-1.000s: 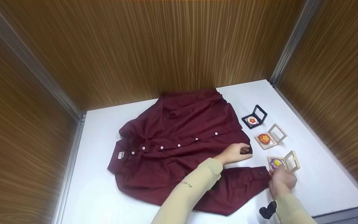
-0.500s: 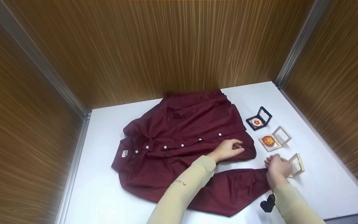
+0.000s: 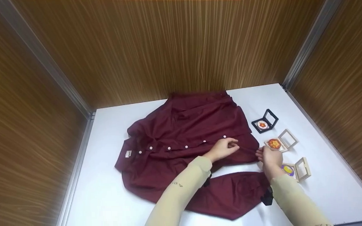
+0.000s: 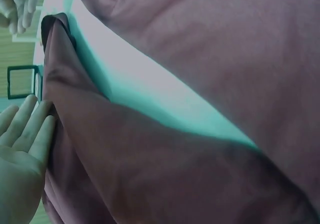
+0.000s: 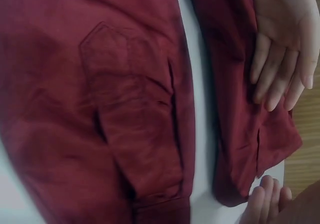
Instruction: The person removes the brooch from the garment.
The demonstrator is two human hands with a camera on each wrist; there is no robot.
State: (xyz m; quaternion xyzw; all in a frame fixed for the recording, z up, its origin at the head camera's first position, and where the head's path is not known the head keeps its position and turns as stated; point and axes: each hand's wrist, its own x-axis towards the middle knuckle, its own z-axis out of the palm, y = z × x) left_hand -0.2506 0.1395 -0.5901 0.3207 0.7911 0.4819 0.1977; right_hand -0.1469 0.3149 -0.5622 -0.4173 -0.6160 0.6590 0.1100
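A maroon button-up shirt (image 3: pixel 200 119) lies spread on the white table, its collar to the left and one sleeve (image 3: pixel 231 194) along the near side. Over the shirt's lower front hovers my left hand (image 3: pixel 223 148), fingers loosely bent with nothing in them. In the left wrist view, this hand (image 4: pixel 22 154) is beside the cloth. My right hand (image 3: pixel 271 158) is just right of the shirt's hem, partly in front of the middle case. It holds nothing; its fingertips (image 5: pixel 267 196) show near the hem in the right wrist view. Whether either hand touches the cloth, I cannot tell.
Three small hinged display cases stand lid-up at the right: a black one (image 3: pixel 260 126) with a red flower badge, a wooden one (image 3: pixel 284 147) with an orange badge, and a wooden one (image 3: pixel 301 174) with a purple-and-yellow badge. Wood-grain walls (image 3: pixel 181 47) enclose the table.
My right hand has left the nearest case and moved up and left toward the shirt hem, uncovering its purple badge. My left hand has shifted left over the shirt.
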